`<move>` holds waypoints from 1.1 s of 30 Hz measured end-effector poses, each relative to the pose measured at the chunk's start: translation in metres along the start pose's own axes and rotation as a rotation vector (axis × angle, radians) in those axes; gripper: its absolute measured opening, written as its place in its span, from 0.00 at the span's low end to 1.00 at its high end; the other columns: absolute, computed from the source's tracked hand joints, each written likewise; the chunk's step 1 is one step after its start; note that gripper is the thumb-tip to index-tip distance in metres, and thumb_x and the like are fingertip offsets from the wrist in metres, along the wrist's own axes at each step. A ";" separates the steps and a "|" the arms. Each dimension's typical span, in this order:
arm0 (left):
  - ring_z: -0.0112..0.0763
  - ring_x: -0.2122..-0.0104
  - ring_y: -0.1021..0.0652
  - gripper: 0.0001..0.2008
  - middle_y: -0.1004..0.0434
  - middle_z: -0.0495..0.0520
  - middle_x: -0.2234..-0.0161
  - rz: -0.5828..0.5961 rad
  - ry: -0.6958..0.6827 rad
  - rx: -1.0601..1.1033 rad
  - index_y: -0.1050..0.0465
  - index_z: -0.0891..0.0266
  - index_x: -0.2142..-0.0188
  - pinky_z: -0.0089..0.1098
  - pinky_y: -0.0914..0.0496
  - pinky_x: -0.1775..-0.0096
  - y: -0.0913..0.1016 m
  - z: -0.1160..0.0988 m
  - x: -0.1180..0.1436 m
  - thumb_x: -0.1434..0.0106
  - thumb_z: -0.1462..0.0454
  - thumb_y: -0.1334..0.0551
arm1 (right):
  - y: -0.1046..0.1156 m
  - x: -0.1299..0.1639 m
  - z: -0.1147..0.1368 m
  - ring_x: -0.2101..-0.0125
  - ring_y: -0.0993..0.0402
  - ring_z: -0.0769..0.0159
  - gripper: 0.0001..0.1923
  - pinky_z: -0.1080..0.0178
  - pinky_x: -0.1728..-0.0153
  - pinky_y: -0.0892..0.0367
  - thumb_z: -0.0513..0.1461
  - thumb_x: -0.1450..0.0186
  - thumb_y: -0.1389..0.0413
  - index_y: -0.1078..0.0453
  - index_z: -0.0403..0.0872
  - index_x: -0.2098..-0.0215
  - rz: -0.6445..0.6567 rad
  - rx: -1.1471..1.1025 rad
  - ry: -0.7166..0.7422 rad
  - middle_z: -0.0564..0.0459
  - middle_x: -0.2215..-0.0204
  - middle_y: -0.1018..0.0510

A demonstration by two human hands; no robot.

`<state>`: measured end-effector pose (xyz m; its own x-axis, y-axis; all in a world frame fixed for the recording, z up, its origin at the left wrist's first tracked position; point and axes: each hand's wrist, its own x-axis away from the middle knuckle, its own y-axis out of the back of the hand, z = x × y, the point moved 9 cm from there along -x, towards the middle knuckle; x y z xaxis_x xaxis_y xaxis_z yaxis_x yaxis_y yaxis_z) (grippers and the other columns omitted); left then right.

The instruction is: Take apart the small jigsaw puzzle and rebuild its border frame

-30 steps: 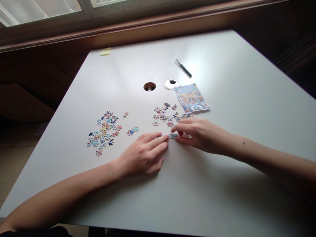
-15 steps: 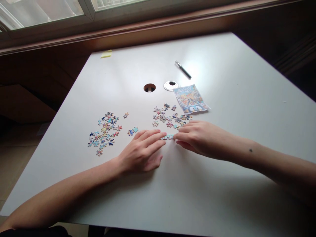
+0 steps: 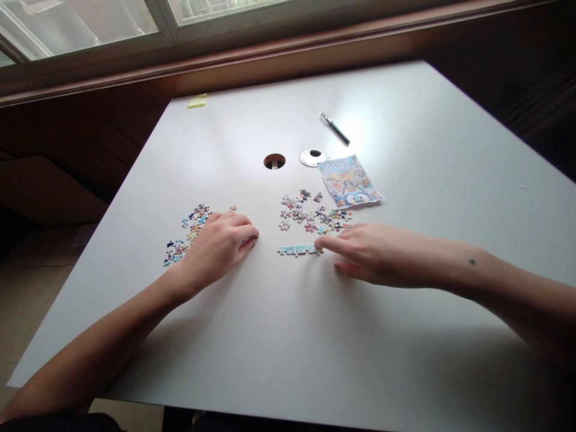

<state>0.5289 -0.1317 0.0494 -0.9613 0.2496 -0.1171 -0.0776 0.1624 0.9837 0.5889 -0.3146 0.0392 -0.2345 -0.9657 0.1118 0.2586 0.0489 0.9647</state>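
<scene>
My left hand (image 3: 225, 243) reaches over the loose puzzle pieces on the left, fingers bent together and pointing right. A bluish puzzle piece (image 3: 250, 239) shows partly under its fingertips; the rest is hidden by the hand. A short joined strip of light-blue puzzle pieces (image 3: 297, 250) lies flat between the two hands. The index finger of my right hand (image 3: 348, 249) rests on the strip's right end, with the thumb apart below it and nothing gripped. The left pile of puzzle pieces (image 3: 175, 255) is partly covered by my left hand and forearm.
Another group of loose puzzle pieces (image 3: 297, 213) lies just beyond the strip. Behind it are a picture sheet (image 3: 351, 180), a black pen (image 3: 335, 129), a round cover (image 3: 312, 158) and a hole (image 3: 274, 161) in the white table (image 3: 279, 342). Yellow tape (image 3: 197, 101) marks the far edge.
My left hand has left the strip and moved left onto the pieces that lay beside the left pile. More of the strip shows. My right hand stays at its right end.
</scene>
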 end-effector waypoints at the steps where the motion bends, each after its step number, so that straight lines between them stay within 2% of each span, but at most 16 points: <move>1: 0.36 0.59 0.22 0.08 0.19 0.51 0.58 -0.003 -0.015 0.023 0.23 0.58 0.64 0.40 0.37 0.52 -0.001 -0.001 0.000 0.31 0.66 0.42 | -0.001 -0.001 -0.003 0.75 0.28 0.65 0.12 0.65 0.76 0.47 0.39 0.35 0.44 0.31 0.51 0.52 0.029 0.000 -0.001 0.55 0.74 0.23; 3: 0.35 0.58 0.22 0.09 0.19 0.49 0.58 -0.006 -0.045 0.082 0.23 0.58 0.63 0.39 0.37 0.51 -0.001 -0.004 -0.001 0.31 0.67 0.42 | 0.001 -0.005 -0.012 0.73 0.28 0.64 0.08 0.64 0.75 0.46 0.40 0.33 0.47 0.31 0.49 0.56 0.036 0.031 -0.031 0.53 0.73 0.23; 4: 0.35 0.57 0.22 0.09 0.19 0.49 0.58 -0.014 -0.058 0.118 0.23 0.58 0.63 0.38 0.36 0.51 -0.001 -0.005 -0.001 0.31 0.68 0.42 | 0.007 -0.006 -0.019 0.73 0.28 0.64 0.06 0.64 0.74 0.46 0.40 0.33 0.48 0.31 0.49 0.59 -0.003 0.061 -0.069 0.53 0.73 0.23; 6: 0.34 0.56 0.22 0.08 0.19 0.51 0.57 -0.043 -0.071 0.189 0.24 0.59 0.61 0.37 0.35 0.51 0.001 -0.006 -0.001 0.32 0.69 0.42 | 0.017 -0.009 -0.032 0.72 0.28 0.63 0.07 0.64 0.72 0.45 0.40 0.32 0.50 0.31 0.48 0.65 -0.091 0.113 -0.135 0.52 0.72 0.23; 8: 0.36 0.56 0.23 0.07 0.19 0.53 0.57 -0.075 -0.051 0.214 0.24 0.60 0.58 0.37 0.33 0.51 0.003 -0.005 -0.001 0.33 0.68 0.40 | 0.023 -0.010 -0.039 0.71 0.28 0.64 0.09 0.63 0.71 0.44 0.40 0.31 0.50 0.31 0.48 0.67 -0.153 0.115 -0.173 0.52 0.71 0.23; 14: 0.33 0.65 0.22 0.05 0.20 0.50 0.65 -0.057 0.016 0.242 0.28 0.60 0.58 0.33 0.31 0.60 0.002 -0.003 -0.004 0.34 0.67 0.40 | 0.015 -0.015 -0.036 0.66 0.27 0.62 0.08 0.64 0.70 0.41 0.43 0.34 0.45 0.26 0.48 0.63 -0.172 0.037 -0.158 0.50 0.65 0.21; 21: 0.31 0.63 0.22 0.09 0.21 0.50 0.63 -0.056 0.019 0.338 0.31 0.61 0.58 0.34 0.30 0.56 -0.004 -0.002 -0.007 0.38 0.71 0.41 | 0.009 -0.018 -0.032 0.66 0.27 0.62 0.08 0.63 0.69 0.41 0.40 0.34 0.46 0.27 0.46 0.65 -0.154 0.016 -0.185 0.50 0.66 0.22; 29: 0.31 0.63 0.22 0.11 0.21 0.50 0.63 -0.058 0.029 0.372 0.32 0.61 0.58 0.33 0.29 0.57 -0.007 -0.005 -0.006 0.40 0.72 0.40 | 0.007 -0.016 -0.036 0.65 0.27 0.61 0.08 0.63 0.70 0.41 0.41 0.34 0.47 0.27 0.46 0.63 -0.158 0.024 -0.212 0.49 0.65 0.22; 33: 0.31 0.65 0.22 0.10 0.21 0.50 0.64 -0.050 0.015 0.348 0.32 0.61 0.59 0.32 0.30 0.60 -0.008 -0.010 -0.006 0.40 0.71 0.39 | 0.009 -0.016 -0.034 0.66 0.27 0.60 0.09 0.62 0.68 0.39 0.41 0.33 0.47 0.27 0.45 0.60 -0.169 0.054 -0.190 0.48 0.64 0.23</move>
<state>0.5325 -0.1436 0.0435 -0.9626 0.2192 -0.1589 -0.0321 0.4903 0.8709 0.6270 -0.3078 0.0380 -0.4430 -0.8964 -0.0147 0.1511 -0.0908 0.9843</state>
